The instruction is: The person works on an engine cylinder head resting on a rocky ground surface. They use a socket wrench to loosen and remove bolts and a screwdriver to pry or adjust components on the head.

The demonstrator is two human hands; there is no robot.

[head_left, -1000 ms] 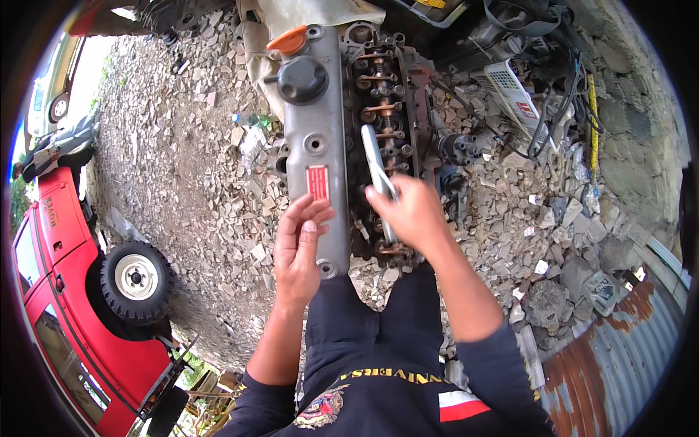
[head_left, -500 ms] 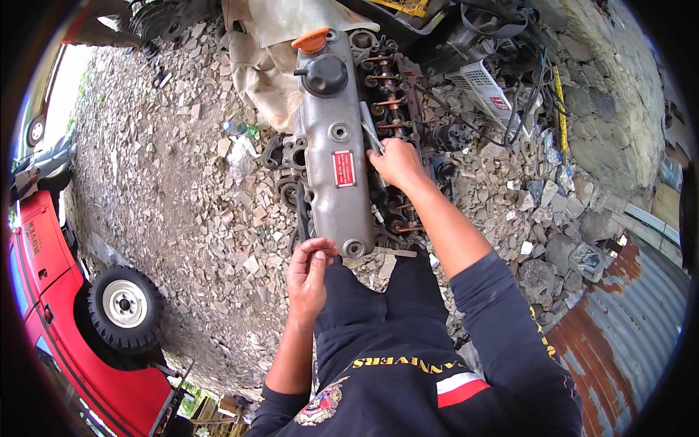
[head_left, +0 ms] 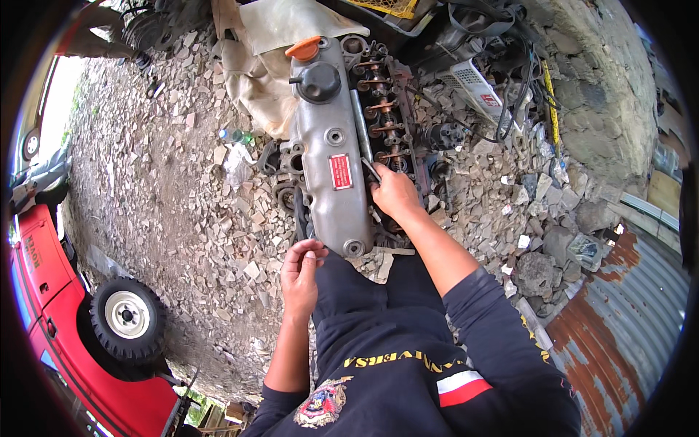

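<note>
A grey metal valve cover (head_left: 325, 229) with a red label lies lengthwise in front of me, tilted off beside an engine's cylinder head. Along its right side runs the exposed rocker arm assembly (head_left: 388, 120) with its springs. A long metal bar (head_left: 362, 125) rests in the gap between the two. My right hand (head_left: 395, 193) is closed around a slim dark metal tool (head_left: 370, 170) at the bar's near end. My left hand (head_left: 300, 271) hovers by the cover's near left corner, fingers curled against the thumb; whatever they pinch is too small to make out.
A black round cap (head_left: 318, 82) and an orange piece (head_left: 303, 49) sit on the cover's far end. Beige cloth (head_left: 258, 84) drapes beyond. Rubble surrounds the engine, with a white plastic crate (head_left: 477, 86) and cables at right. Left stands a red vehicle (head_left: 69, 291).
My right hand has drawn slightly toward me, and the bar now lies straighter along the cover. My left hand has shifted a little left, its fingers more curled.
</note>
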